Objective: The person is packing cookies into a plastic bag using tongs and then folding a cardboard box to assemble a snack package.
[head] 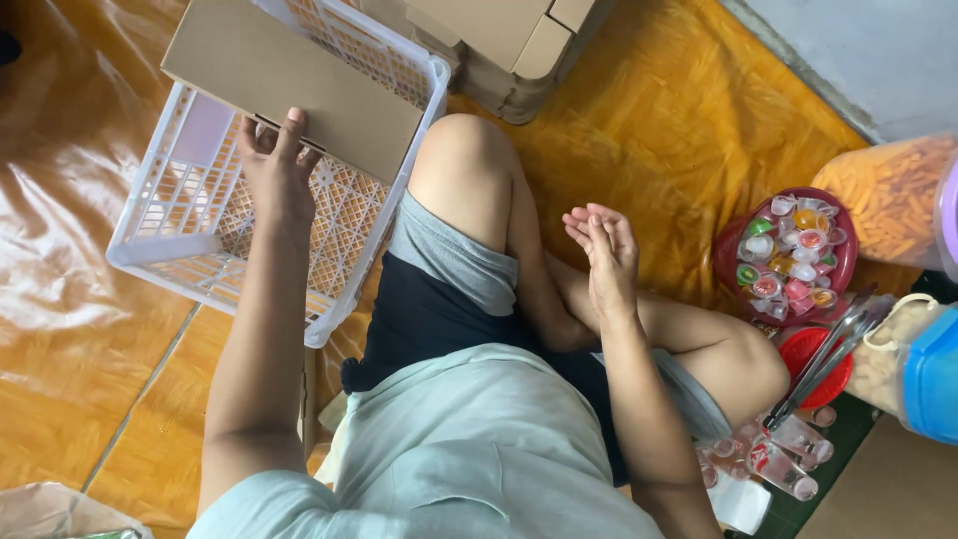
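Observation:
My left hand (274, 170) grips the near edge of a flat brown cardboard sheet (289, 80) that lies tilted across a white latticed plastic crate (170, 240) on the floor. My right hand (602, 250) hovers above my crossed legs, palm turned sideways, fingers loosely apart and holding nothing. It is between my raised knee and a red tub of small jelly cups (788, 255).
A folded cardboard box (509, 45) stands beyond the crate. At right are a clear jar of orange snacks (883, 200), metal tongs (823, 364) on a red lid, a blue-lidded container (928, 374) and small plastic bottles (783, 454). Orange plastic sheeting (659, 130) covers the floor.

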